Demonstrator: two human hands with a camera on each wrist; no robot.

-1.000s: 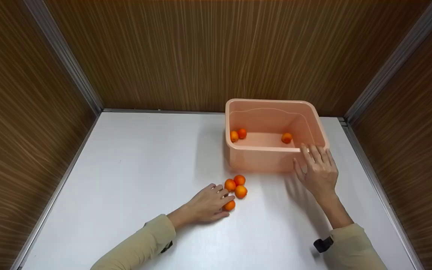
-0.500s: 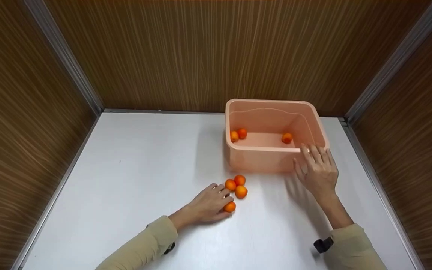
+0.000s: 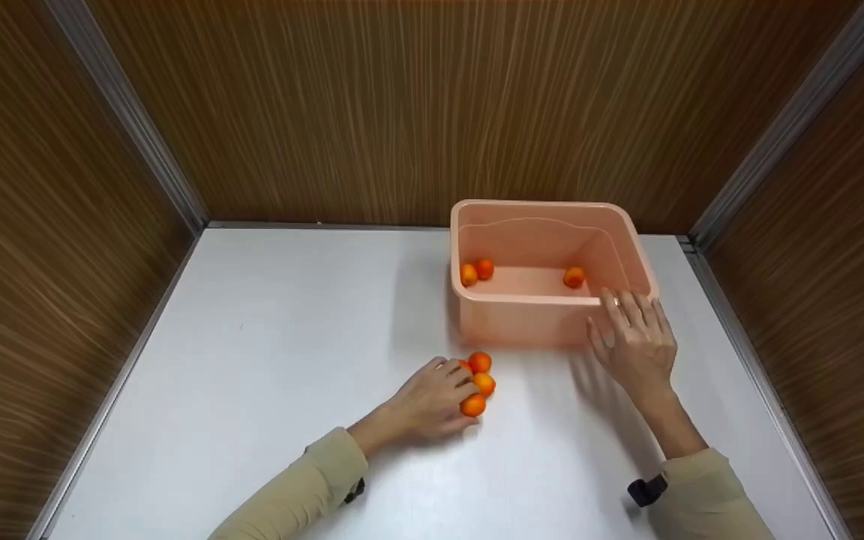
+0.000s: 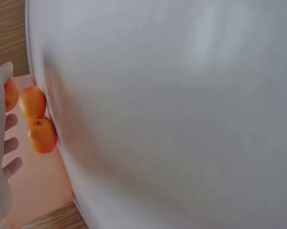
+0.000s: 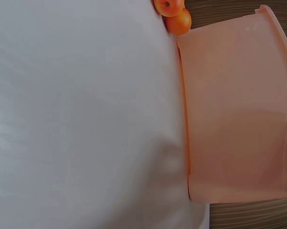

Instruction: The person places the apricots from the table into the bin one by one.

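From the head view, the left hand point(image 3: 432, 397) curls over an orange point(image 3: 472, 406) just in front of the tub point(image 3: 529, 322), two more oranges point(image 3: 483, 373) touching; the right hand point(image 3: 636, 341) rests spread against the tub's near right corner. Left wrist: fingers point(image 4: 0, 143) beside the oranges point(image 4: 37, 121). Right wrist: only the tub point(image 5: 239, 114) and oranges point(image 5: 174, 14) show

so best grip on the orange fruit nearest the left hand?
Probably a pinch from above across the near fruit, thumb on its near side. It is small and round on the table, the left hand already over it and two fruits crowding its far side.
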